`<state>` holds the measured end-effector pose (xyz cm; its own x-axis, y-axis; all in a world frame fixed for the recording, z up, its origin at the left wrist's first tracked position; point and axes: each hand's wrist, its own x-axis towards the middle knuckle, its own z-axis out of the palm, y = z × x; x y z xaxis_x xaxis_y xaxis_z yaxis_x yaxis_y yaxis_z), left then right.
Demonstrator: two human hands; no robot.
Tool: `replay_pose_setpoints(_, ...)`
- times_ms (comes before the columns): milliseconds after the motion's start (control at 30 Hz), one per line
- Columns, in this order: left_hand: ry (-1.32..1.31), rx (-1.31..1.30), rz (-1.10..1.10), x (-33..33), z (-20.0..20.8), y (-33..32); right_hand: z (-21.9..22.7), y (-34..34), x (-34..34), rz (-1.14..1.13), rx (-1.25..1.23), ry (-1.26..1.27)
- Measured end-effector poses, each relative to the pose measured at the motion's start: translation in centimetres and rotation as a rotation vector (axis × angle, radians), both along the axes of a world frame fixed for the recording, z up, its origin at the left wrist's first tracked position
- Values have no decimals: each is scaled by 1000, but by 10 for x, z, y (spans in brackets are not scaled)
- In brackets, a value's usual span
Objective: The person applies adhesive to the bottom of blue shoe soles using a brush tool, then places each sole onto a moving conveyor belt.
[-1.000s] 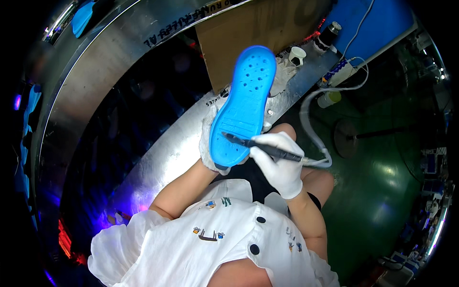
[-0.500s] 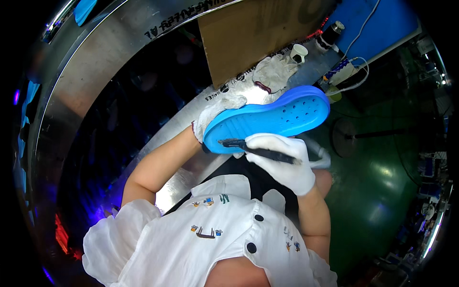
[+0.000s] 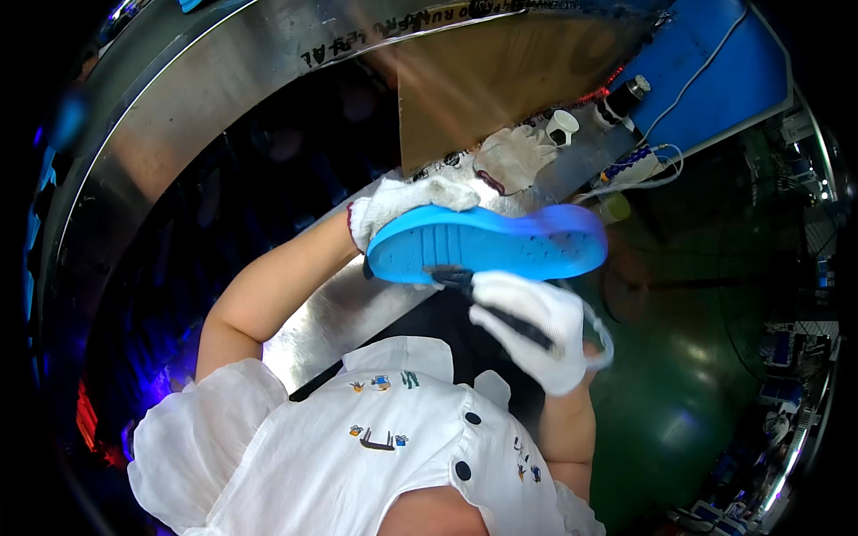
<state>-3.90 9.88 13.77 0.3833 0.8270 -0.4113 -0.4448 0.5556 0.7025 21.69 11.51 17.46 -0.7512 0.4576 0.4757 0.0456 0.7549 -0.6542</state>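
A bright blue shoe sole point(image 3: 487, 248) lies across the middle of the view, with ridges at its left end and small holes toward its right end. My left hand point(image 3: 418, 198), in a white knit glove, grips the sole's far edge near the left end. In a white glove, my right hand point(image 3: 534, 323) is closed round a black-handled brush point(image 3: 458, 278). The brush head touches or nearly touches the sole's near edge; motion blur hides which. My right fingers cover part of the handle.
Beyond the sole, a spare glove point(image 3: 514, 159), a white cup point(image 3: 561, 128) and a dark bottle point(image 3: 623, 100) stand on a metal ledge point(image 3: 313, 344). A cardboard sheet point(image 3: 492, 85) rises behind. A white cable point(image 3: 666, 170) hangs at the right near a blue panel point(image 3: 706, 67).
The sole has turned, its right end coming down and nearer, so it lies more level. My right hand and the brush have shifted slightly right and nearer to me.
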Motion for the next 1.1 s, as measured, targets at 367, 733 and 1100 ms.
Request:
replay_pose_setpoints(367,122,192,-13,-10,-6,-2,16,-7,6,49,195,-177)
replay_pose_setpoints(733,166,220,-9,-11,47,-13,26,18,13,-64,220,-82)
replay_pose_setpoints(1100,370,473,148,-7,18,-14,27,8,12,72,206,-7)
